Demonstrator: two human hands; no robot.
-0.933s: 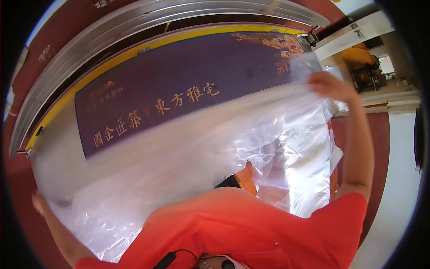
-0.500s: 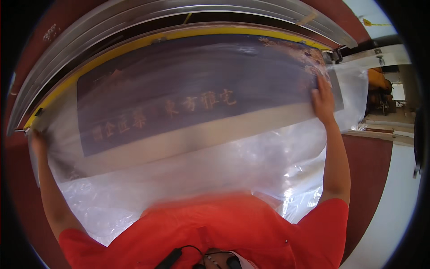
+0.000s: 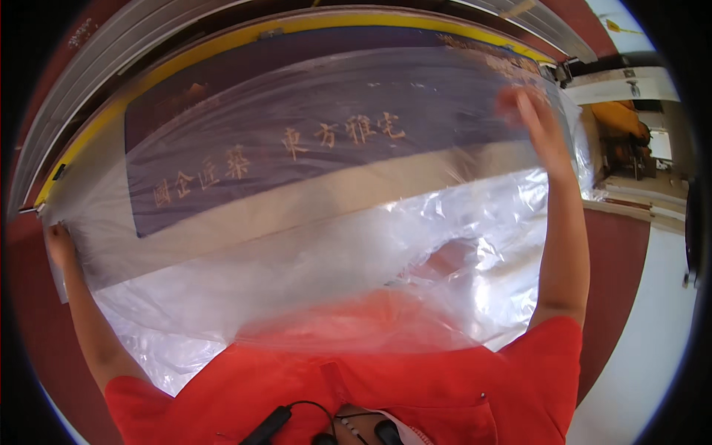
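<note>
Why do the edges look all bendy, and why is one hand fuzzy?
Head view: the fisheye lens bows the yellow edge and metal rails into curves; the right hand is smeared by motion blur, the left hand sharper; light glints white off the crinkled plastic sheet, which hazes the dark panel behind.

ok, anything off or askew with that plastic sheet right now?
The clear plastic sheet is crumpled and bunched at its lower right rather than flat over the purple board. The left hand and right hand hold its ends. No tear visible.
</note>
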